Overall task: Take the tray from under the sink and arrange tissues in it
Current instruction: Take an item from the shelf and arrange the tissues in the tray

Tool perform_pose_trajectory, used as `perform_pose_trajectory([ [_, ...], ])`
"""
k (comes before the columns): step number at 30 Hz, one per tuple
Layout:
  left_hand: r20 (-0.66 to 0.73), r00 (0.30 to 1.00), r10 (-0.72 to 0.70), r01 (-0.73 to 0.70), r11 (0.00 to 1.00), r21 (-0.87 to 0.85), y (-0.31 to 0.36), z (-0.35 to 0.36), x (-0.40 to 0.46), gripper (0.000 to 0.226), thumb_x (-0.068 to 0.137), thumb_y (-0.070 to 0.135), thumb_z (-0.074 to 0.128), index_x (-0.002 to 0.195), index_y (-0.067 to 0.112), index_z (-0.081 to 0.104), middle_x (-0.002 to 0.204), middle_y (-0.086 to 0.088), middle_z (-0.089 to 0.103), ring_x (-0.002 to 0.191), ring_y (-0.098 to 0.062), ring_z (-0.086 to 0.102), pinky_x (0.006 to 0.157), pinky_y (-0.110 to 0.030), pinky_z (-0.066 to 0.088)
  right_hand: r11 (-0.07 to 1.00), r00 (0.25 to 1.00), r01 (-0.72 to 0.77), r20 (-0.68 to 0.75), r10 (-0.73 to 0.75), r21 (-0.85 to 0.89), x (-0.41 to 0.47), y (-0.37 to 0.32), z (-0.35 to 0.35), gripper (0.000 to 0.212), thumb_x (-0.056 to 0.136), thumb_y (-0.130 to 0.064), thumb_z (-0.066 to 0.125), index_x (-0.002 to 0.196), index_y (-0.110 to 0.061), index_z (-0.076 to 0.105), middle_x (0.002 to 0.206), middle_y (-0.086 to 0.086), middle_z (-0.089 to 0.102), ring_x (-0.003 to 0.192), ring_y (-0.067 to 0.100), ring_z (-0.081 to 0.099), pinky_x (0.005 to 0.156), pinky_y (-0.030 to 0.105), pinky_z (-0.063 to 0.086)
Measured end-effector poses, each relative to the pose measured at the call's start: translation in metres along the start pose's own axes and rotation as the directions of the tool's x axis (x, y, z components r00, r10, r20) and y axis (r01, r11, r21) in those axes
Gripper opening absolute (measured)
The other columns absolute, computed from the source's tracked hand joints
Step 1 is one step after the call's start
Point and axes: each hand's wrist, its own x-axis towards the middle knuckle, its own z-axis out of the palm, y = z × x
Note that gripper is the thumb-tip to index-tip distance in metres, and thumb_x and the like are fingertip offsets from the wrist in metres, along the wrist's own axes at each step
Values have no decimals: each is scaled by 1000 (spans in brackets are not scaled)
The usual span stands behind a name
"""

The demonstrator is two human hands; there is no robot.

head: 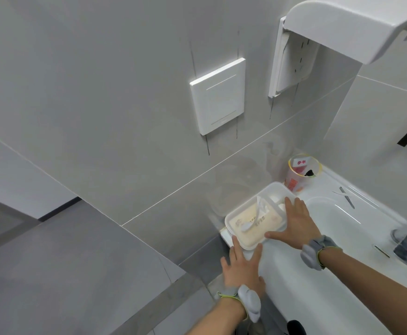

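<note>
At 6 o'clock, the left hand [242, 269] lies flat with fingers straight, fingertips touching the near corner of a translucent white rectangular plastic tray [258, 213]. At 4 o'clock, the right hand [296, 222], fingers spread and released, rests on the tray's right edge. The tray sits on the left rim of a white ceramic sink [342, 250], holding a beige soft pack of tissues [248, 226]. Beyond it, at 2 o'clock, stands a clear plastic cup with red print [299, 174]. A white wall dispenser [342, 25] hangs at 1 o'clock.
</note>
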Motion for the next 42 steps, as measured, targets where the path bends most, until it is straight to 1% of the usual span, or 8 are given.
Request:
perform_pose_trajectory([
  [6, 64, 998, -12, 14, 999, -31, 7, -12, 4, 77, 91, 37, 49, 151, 42, 1, 157, -27, -22, 113, -40, 56, 95, -44, 44, 997, 1000, 3, -20, -5, -73, -1, -1, -1, 136, 52, -92, 55, 154, -14, 11, 159, 19, 18, 148, 34, 14, 117, 45, 29],
  [15, 92, 995, 30, -24, 998, -65, 5, -19, 4, 78, 87, 50, 47, 151, 43, 4, 158, -22, -24, 106, -41, 61, 86, -43, 53, 990, 999, -40, 20, 43, -137, -1, -4, -9, 139, 48, -96, 52, 154, -18, 5, 162, 16, 12, 149, 31, 14, 113, 47, 34],
  [19, -39, 999, 1, -5, 996, -88, -9, -31, 1, 67, 85, 55, 44, 146, 36, 23, 159, -9, 19, 104, -35, 63, 81, -41, 51, 973, 993, -72, 71, 89, -217, 7, -10, -23, 135, 47, -94, 52, 153, -22, 7, 155, 9, 28, 142, 27, 29, 109, 48, 31],
  [21, -188, 982, -19, 3, 996, -85, -19, -44, 5, 53, 86, 54, 44, 129, 24, 39, 134, -2, 46, 105, -29, 59, 80, -39, 49, 966, 994, -49, 80, 71, -254, 16, -14, -35, 129, 46, -90, 57, 149, -23, 16, 146, 6, 41, 133, 27, 40, 106, 48, 32],
  [23, -306, 952, -3, -16, 998, -60, -25, -54, 15, 48, 85, 53, 45, 120, 20, 44, 120, 0, 52, 110, -25, 54, 85, -39, 45, 964, 993, 68, 114, -39, -257, 25, -17, -45, 122, 51, -81, 65, 149, -22, 20, 150, 3, 38, 136, 25, 38, 107, 46, 32],
  [26, -291, 955, 56, -87, 992, -95, -21, -68, 36, 62, 84, 52, 51, 133, 16, 41, 137, -2, 46, 126, -25, 43, 98, -39, 38, 898, 934, 339, 211, -287, -279, 36, -24, -61, 119, 58, -65, 75, 153, -19, 20, 159, 0, 25, 145, 21, 28, 113, 39, 30],
  [28, -219, 971, 95, -124, 985, -120, -13, -73, 54, 78, 83, 51, 55, 146, 13, 29, 154, -4, 31, 142, -25, 28, 110, -42, 29, 852, 890, 440, 268, -370, -285, 43, -28, -69, 113, 57, -56, 80, 150, -19, 27, 153, -1, 34, 139, 21, 38, 106, 32, 37],
  [42, -113, 989, 99, -105, 994, -40, 22, -75, 114, 100, 84, 54, 56, 155, 8, 4, 164, -8, 6, 150, -23, 6, 118, -50, 11, 765, 813, 557, 397, -425, -323, 67, -26, -51, 119, 58, -50, 83, 154, -22, 19, 161, -3, 25, 147, 14, 26, 117, 39, 23],
])
